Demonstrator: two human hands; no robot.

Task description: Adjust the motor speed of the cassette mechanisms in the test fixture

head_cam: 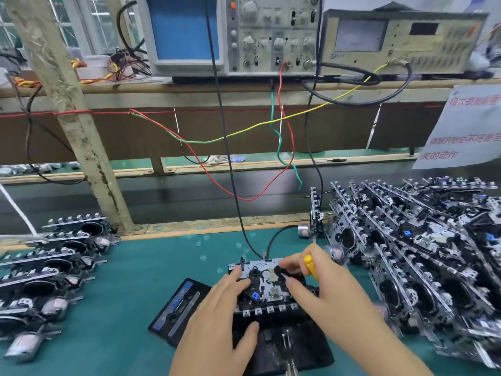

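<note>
The left hand [225,302] steadies the cassette mechanism [267,287] in the black test fixture [282,346]; the right hand [311,278] grips a yellow-handled screwdriver [310,267] — turn slightly, watching the oscilloscope [187,31].

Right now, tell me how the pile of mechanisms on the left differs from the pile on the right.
The left pile is small, a few mechanisms overlapping flat in a column; the right pile is far larger, heaped several rows deep. Most right-pile units lean on edge, while left-pile units lie flat. Both rest on the green mat and look like the same black-and-metal type as the mechanism under the hands.
</note>
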